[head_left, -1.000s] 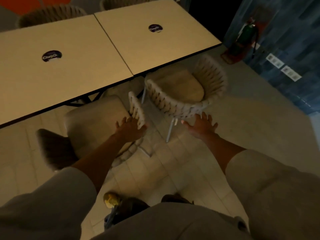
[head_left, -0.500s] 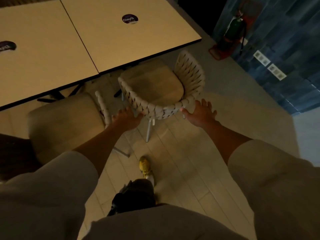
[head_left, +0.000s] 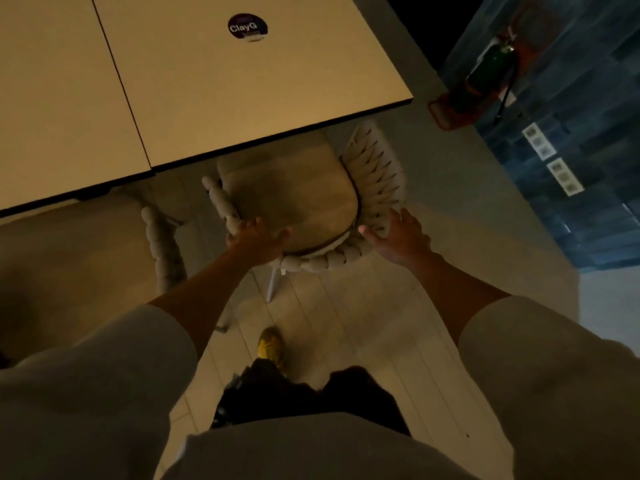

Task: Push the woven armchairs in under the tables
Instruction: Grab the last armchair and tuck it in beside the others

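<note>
woven armchair (head_left: 298, 199) sits partly under the table (head_left: 259, 98) edge. right hand (head_left: 398, 237) presses its curved back, fingers spread; left hand (head_left: 258, 239) lies on the rim, finger curl unclear. it likely slides light, frame stiff, weave giving; push at the top rim.

Dim light falls on pale floor (head_left: 346, 323) beside blue wall (head_left: 588, 98).

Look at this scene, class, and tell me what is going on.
A person leans over a woven armchair, with the left hand and right hand pressed on its curved backrest, one either side. The front of its seat sits just under the table edge; most of it sticks out. A second armchair stands to the left.
</note>
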Demonstrator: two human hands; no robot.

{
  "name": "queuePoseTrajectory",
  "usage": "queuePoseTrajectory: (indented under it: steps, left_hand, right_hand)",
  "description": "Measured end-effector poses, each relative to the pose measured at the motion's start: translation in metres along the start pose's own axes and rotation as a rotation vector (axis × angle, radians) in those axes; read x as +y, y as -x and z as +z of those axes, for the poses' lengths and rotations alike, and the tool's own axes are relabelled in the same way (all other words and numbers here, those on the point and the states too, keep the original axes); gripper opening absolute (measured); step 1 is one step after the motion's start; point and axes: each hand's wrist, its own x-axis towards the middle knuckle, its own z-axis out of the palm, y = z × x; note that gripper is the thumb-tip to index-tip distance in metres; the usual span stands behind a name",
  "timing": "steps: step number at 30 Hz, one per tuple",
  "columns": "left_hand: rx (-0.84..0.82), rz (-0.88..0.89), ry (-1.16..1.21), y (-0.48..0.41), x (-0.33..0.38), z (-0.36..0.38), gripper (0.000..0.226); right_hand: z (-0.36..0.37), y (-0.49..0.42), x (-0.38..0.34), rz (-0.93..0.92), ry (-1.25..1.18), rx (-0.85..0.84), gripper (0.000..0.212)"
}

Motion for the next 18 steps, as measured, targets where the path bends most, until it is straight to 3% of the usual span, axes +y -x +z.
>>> queuePoseTrajectory:
  steps: [6, 18]
  left_hand:
    - [0.112, -0.124, 0.157, -0.040, -0.002, -0.017, 0.124]
    - [0.310, -0.428, 0.304, -0.020, 0.045, 0.036, 0.087]
  right_hand:
    - [-0.044, -0.067, 0.011, -0.040, -0.010, 0.059, 0.110]
    - [-0.084, -0.206, 0.061, -0.166, -0.042, -0.048, 0.124]
